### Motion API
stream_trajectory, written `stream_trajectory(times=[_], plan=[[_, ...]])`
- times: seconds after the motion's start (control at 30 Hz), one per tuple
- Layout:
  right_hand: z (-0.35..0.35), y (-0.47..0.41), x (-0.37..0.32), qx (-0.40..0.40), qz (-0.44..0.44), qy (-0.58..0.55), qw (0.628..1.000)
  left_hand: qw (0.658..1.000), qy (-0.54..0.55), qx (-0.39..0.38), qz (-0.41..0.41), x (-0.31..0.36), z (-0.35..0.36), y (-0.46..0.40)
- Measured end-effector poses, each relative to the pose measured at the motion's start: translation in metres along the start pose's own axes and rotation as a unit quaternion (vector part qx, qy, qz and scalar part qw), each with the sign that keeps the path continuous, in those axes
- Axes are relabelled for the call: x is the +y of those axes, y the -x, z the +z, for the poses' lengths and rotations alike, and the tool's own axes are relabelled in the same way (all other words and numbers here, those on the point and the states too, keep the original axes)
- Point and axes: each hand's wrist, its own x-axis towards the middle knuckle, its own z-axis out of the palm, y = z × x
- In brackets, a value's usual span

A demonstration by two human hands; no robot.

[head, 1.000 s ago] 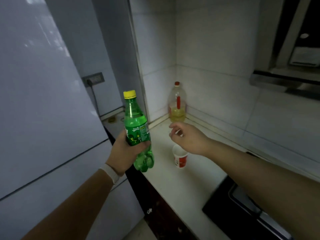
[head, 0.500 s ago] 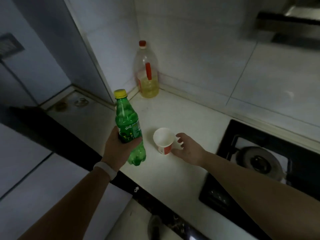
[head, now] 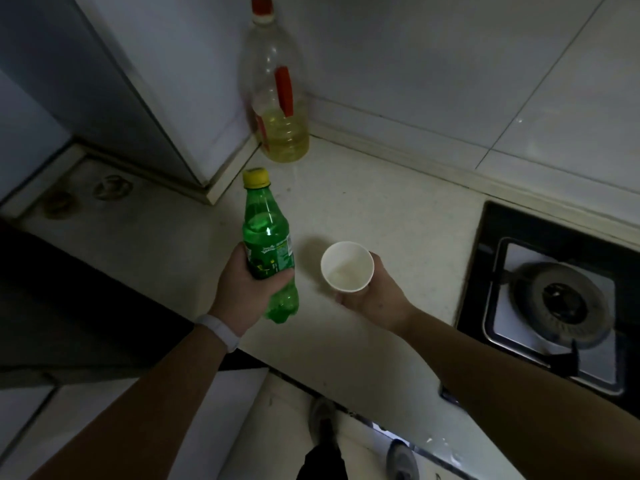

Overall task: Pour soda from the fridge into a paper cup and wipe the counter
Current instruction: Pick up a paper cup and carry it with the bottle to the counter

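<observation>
My left hand point(head: 247, 289) grips a green soda bottle point(head: 266, 237) around its label; the yellow cap is on and the bottle stands nearly upright above the counter's front part. My right hand point(head: 372, 297) holds a white paper cup point(head: 347, 266) from below and behind, mouth up, lifted above the pale counter point(head: 363, 209). The cup looks empty inside. Bottle and cup are side by side, a small gap apart.
A large clear bottle of yellow oil point(head: 277, 98) with a red cap stands in the tiled back corner. A black gas stove point(head: 554, 299) fills the counter's right side. The grey fridge side point(head: 86, 81) rises at left. My shoes point(head: 322, 420) show on the floor below.
The view has tipped further down. My right hand closed around the paper cup and raised it off the counter. My left hand kept the soda bottle upright beside it.
</observation>
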Motion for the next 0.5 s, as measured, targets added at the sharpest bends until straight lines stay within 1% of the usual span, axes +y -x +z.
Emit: stream_trajectory(times=[0.1,0.23,0.5], plan=[[0.004,-0.001,0.000,0.011,0.013,0.005,1.000,1.000,0.008,-0.011,0.005,0.001,0.000,-0.009],[-0.001,0.002,-0.008,0.031,0.001,0.014,0.999,1.000,0.009,-0.024,0.014,0.009,0.001,-0.019],[-0.043,0.023,-0.034,0.100,-0.036,0.020,0.994,0.996,0.028,-0.067,0.057,0.047,0.019,-0.023]])
